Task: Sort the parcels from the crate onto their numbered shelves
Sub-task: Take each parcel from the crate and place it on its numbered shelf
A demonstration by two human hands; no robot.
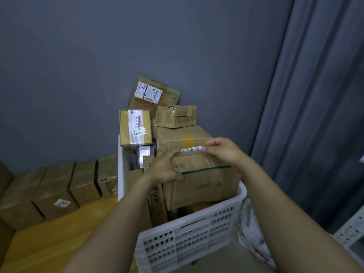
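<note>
A white slotted plastic crate [189, 233] stands by the grey wall, heaped with cardboard parcels. At its near right sits a brown box with a green stripe [204, 184]. My left hand [167, 170] grips that box's upper left corner, fingers over the top edge and thumb on the front face. My right hand [222, 148] curls over its upper right edge beside a white label [192, 149]. Behind it lies a large box with yellow tape [183, 137], a small taped box [176, 116], a tall labelled box [136, 128] and a tilted box marked in black pen [152, 93].
A row of brown cartons [55, 188] lies on the floor to the left of the crate, beside a yellow wooden surface [59, 237]. Grey curtains [315, 115] hang at the right. A white plastic bag [254, 239] and white perforated shelf metal [350, 229] are at the lower right.
</note>
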